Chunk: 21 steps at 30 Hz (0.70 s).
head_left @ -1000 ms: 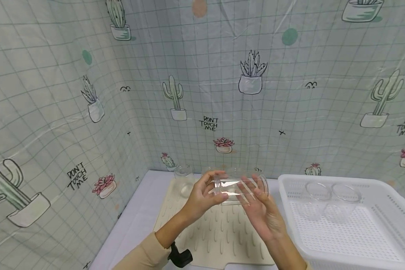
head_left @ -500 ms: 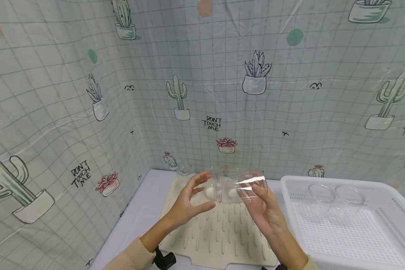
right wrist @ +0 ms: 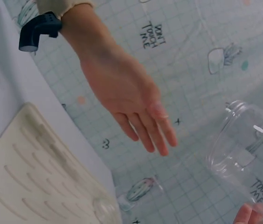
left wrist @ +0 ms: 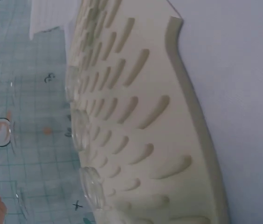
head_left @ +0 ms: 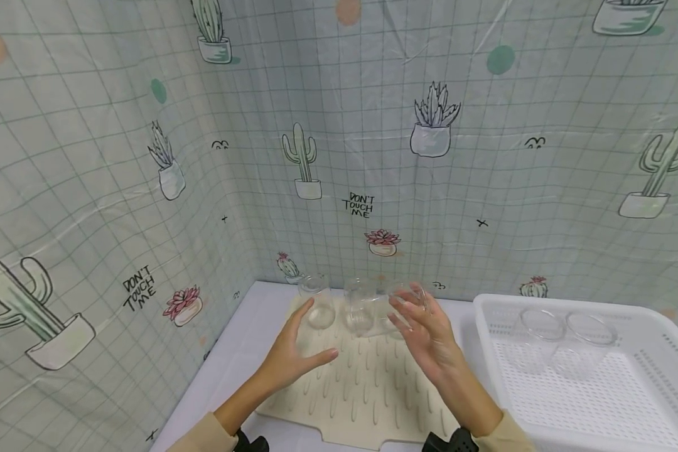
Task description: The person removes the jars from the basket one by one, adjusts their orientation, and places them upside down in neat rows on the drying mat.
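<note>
My right hand [head_left: 432, 339] holds a clear drinking glass above the far part of a beige mat [head_left: 361, 389]. In the right wrist view this glass [right wrist: 236, 156] lies tilted, with fingertips [right wrist: 257, 212] against its lower side. My left hand [head_left: 285, 361] is apart from it on the left, empty, with thumb and fingers spread. Three similar clear glasses stand in a row at the mat's back edge; the leftmost glass [head_left: 316, 304] and the middle glass [head_left: 359, 307] show best. The rightmost is partly hidden behind my right hand and the held glass.
A white perforated basket [head_left: 627, 307] stands to the right, with two clear glasses [head_left: 582, 351] at its left side. Raised ribs cover the mat, which lies on a white tablecloth [head_left: 220, 339]. A cactus-print cloth [head_left: 474, 182] hangs behind and to the left.
My left hand has let go of the glass and moved left and down. The right hand keeps the glass, now turned and less stretched across the view.
</note>
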Each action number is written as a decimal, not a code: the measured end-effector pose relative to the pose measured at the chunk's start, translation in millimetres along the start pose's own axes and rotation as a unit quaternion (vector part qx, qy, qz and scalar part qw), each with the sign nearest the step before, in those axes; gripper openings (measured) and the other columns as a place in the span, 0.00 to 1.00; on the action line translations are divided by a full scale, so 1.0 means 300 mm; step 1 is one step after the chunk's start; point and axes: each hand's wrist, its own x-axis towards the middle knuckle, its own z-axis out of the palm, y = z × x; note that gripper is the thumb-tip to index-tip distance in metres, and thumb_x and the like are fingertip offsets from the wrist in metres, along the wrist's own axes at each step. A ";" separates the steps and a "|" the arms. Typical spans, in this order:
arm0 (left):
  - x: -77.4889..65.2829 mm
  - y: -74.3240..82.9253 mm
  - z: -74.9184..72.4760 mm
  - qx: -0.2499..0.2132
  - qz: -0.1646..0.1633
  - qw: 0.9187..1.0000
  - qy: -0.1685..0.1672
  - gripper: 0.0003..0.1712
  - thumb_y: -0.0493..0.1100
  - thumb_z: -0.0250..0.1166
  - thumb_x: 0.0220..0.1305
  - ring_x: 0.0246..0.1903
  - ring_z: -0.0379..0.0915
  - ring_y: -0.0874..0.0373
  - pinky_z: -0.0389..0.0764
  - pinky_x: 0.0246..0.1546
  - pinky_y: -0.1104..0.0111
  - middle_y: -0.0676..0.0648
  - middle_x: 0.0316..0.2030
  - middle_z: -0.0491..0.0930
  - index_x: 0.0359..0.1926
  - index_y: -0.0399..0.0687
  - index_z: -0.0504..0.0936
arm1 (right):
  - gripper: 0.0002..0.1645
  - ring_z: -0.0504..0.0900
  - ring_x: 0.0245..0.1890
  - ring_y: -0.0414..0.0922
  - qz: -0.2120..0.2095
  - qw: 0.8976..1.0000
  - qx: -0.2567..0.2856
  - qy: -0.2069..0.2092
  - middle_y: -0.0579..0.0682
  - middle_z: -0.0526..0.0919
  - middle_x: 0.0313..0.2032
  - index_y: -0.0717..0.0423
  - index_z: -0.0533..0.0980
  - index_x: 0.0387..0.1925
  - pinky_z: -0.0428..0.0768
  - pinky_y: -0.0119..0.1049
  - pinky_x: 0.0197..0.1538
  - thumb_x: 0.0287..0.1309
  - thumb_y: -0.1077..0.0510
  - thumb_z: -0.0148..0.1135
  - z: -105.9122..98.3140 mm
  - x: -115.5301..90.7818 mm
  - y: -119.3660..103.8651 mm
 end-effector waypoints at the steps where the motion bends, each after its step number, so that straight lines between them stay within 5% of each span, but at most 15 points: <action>1: 0.000 -0.027 0.003 0.011 -0.006 1.000 0.003 0.54 0.60 0.69 0.48 0.68 0.42 0.52 0.52 0.59 0.40 0.55 0.69 0.46 0.70 0.68 0.45 | 0.34 0.63 0.60 0.53 0.004 1.000 -0.002 0.007 0.57 0.58 0.60 0.53 0.51 0.63 0.56 0.50 0.64 0.58 0.66 0.52 0.002 0.003 0.005; 7: -0.011 -0.115 0.001 0.051 -0.025 0.998 0.005 0.61 0.67 0.68 0.44 0.68 0.39 0.50 0.50 0.60 0.42 0.52 0.70 0.44 0.72 0.57 0.44 | 0.38 0.68 0.58 0.51 0.021 0.999 -0.016 0.042 0.54 0.63 0.55 0.54 0.51 0.65 0.56 0.50 0.64 0.56 0.69 0.54 0.013 0.023 0.040; 14: -0.028 -0.187 0.004 0.108 -0.049 0.993 -0.013 0.64 0.67 0.70 0.40 0.69 0.35 0.47 0.48 0.61 0.42 0.46 0.71 0.42 0.72 0.51 0.44 | 0.45 0.58 0.63 0.51 0.037 0.997 -0.049 0.052 0.55 0.56 0.62 0.57 0.45 0.68 0.57 0.49 0.64 0.54 0.69 0.57 0.026 0.050 0.092; 21: -0.054 -0.254 0.007 0.158 -0.049 0.985 -0.047 0.68 0.70 0.70 0.36 0.68 0.32 0.42 0.49 0.60 0.41 0.39 0.70 0.42 0.71 0.44 0.47 | 0.42 0.62 0.62 0.53 0.053 0.990 -0.112 0.064 0.57 0.60 0.63 0.57 0.54 0.64 0.61 0.44 0.62 0.50 0.68 0.63 0.037 0.081 0.172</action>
